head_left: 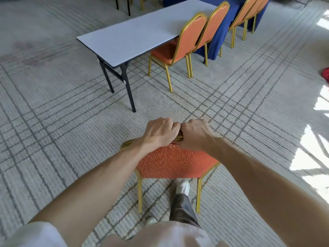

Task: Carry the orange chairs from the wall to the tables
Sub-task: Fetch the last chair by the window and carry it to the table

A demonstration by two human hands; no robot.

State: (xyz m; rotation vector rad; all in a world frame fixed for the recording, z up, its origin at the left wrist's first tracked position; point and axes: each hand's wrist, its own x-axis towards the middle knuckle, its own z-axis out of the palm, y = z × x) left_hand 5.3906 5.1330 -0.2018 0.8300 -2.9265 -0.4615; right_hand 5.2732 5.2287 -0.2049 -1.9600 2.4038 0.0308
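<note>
An orange chair (174, 162) with a gold metal frame is right in front of me, its patterned back facing me. My left hand (160, 133) and my right hand (195, 135) grip the top rail of its back side by side, fingers curled over the rail. Its two near legs show below; I cannot tell whether they touch the carpet. Ahead stands a white folding table (135, 34) with black legs. Two orange chairs (188, 36) stand at its right side, the nearer one with its seat partly under the tabletop.
A blue-draped table (222, 32) stands behind the white one with more orange chairs (249, 13) beside it. Grey lined carpet (62, 113) covers the floor. My foot in a white shoe (183, 187) is under the held chair. A red object (325, 74) lies at the right edge.
</note>
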